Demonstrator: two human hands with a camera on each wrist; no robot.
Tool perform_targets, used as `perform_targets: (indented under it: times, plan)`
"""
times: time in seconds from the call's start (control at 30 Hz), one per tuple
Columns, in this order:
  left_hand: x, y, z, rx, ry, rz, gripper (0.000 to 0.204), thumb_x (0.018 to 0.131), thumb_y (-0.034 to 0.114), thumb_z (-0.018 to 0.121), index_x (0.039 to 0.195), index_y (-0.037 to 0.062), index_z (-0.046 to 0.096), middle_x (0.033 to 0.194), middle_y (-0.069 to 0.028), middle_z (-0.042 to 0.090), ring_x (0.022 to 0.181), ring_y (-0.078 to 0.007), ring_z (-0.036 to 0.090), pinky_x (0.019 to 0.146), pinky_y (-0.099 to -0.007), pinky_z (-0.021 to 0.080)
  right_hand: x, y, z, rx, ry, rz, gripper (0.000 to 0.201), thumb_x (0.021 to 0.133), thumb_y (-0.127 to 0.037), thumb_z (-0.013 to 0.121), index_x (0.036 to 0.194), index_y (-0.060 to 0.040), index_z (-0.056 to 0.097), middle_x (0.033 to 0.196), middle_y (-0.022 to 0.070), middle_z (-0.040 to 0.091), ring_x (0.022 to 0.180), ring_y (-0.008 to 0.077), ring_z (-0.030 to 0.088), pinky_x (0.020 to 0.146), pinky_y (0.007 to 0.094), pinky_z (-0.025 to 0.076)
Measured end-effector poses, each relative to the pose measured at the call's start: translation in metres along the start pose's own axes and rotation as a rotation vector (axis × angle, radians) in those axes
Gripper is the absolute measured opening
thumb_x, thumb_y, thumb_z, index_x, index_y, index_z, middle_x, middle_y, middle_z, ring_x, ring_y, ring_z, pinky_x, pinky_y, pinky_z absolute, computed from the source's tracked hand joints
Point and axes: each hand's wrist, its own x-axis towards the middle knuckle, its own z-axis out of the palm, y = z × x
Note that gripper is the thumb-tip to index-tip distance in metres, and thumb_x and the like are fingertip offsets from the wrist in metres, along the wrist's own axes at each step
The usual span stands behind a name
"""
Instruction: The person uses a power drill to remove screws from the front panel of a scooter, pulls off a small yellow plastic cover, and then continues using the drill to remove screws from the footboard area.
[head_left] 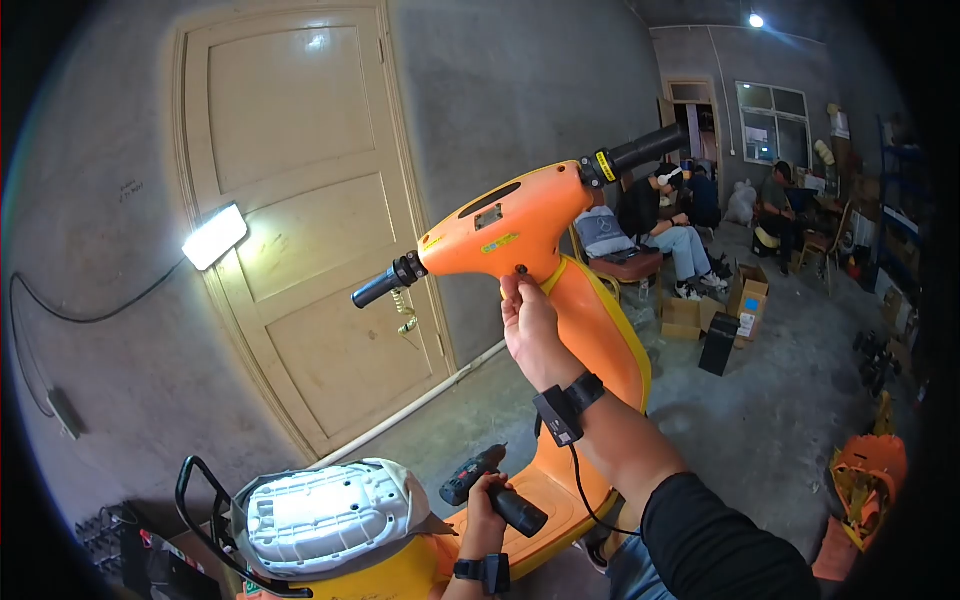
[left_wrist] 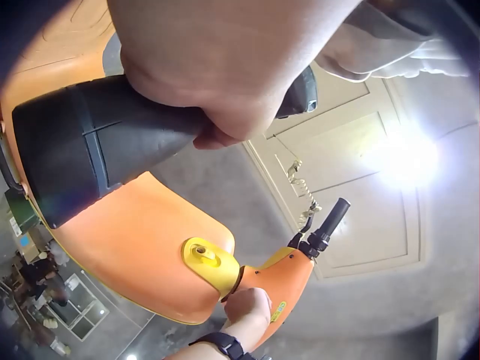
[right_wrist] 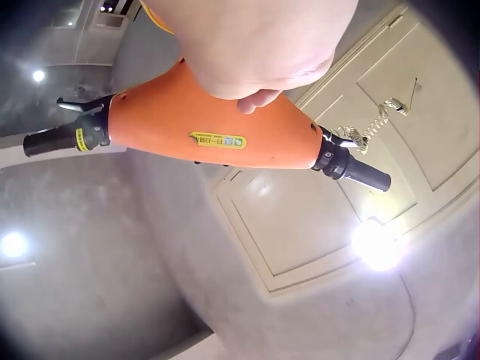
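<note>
The fingers of my left hand point(head_left: 486, 508) are wrapped round the handle of a black and teal cordless drill point(head_left: 472, 474), held over the orange footboard with its tip pointing up. Its thick black base point(left_wrist: 56, 154) fills the side of the left wrist view. My right hand point(head_left: 532, 325) is raised to the orange handlebar cover point(head_left: 505, 235) of a scooter, fingers curled. Thumb and fingertips pinch at a small dark round piece point(head_left: 521, 269) on the cover's lower side; the fingers partly hide it. In the right wrist view the hand overlaps the cover's middle.
A white-bottomed scooter seat point(head_left: 330, 515) lies at the left, beside a black metal rail point(head_left: 190, 500). A bright lamp point(head_left: 215, 237) hangs before the beige door point(head_left: 300, 200). Seated people point(head_left: 665, 215), cardboard boxes point(head_left: 748, 298) and an orange scooter part point(head_left: 868, 480) are at the right.
</note>
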Motion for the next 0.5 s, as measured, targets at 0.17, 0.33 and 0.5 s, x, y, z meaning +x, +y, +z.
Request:
perform_targets:
  times: [0.17,0.33,0.5]
  plan:
    - [0.005,-0.002,-0.004,0.013,0.006,0.007,0.02,0.076,0.003,0.058,0.095,0.0055,0.05,0.08,-0.0116,0.06,0.065,-0.0228,0.057,0.062,-0.0341,0.052,-0.021,0.0,0.014,-0.177,-0.003,-0.024,0.022,0.097,-0.014,0.051,0.12,-0.014,0.052,0.109,-0.0022,0.059,0.096,0.0125,0.063,0.066,0.0225,0.043]
    - [0.004,-0.002,-0.004,0.093,0.007,0.026,0.019,0.076,0.004,0.058,0.094,0.0057,0.051,0.079,-0.0109,0.06,0.065,-0.0223,0.058,0.062,-0.0349,0.052,-0.027,0.004,0.025,-0.425,-0.099,-0.018,0.041,0.099,-0.023,0.05,0.139,-0.0184,0.039,0.124,-0.0078,0.048,0.102,0.01,0.056,0.075,0.0299,0.038]
    - [-0.002,0.001,-0.003,0.08,0.009,-0.013,0.029,0.076,0.001,0.059,0.1,0.01,0.045,0.079,-0.0131,0.059,0.065,-0.0256,0.057,0.062,-0.0374,0.051,-0.021,0.009,0.013,-0.261,-0.053,-0.041,0.04,0.098,-0.022,0.052,0.136,-0.0197,0.04,0.124,-0.0064,0.048,0.107,0.0118,0.053,0.078,0.0308,0.037]
